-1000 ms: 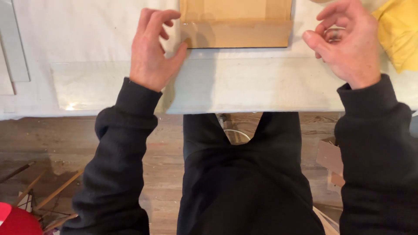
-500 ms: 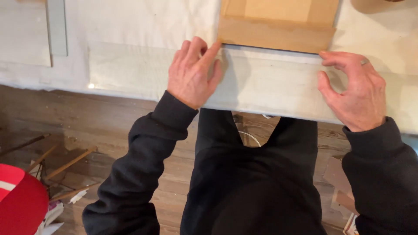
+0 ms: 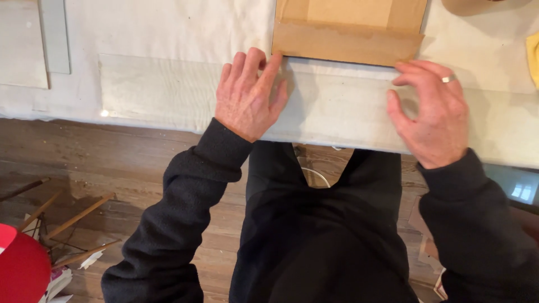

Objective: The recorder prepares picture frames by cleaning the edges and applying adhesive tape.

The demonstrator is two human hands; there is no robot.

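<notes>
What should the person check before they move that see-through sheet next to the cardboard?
1. Left hand flat on the clear sheet: ok.
2. Right hand on the sheet: ok.
3. Cardboard box off the sheet: cannot tell, their edges meet.
4. Sheet fully on the white table: cannot tell, its near edge lies at the rim.
5. Sheet free of cracks: cannot tell.
</notes>
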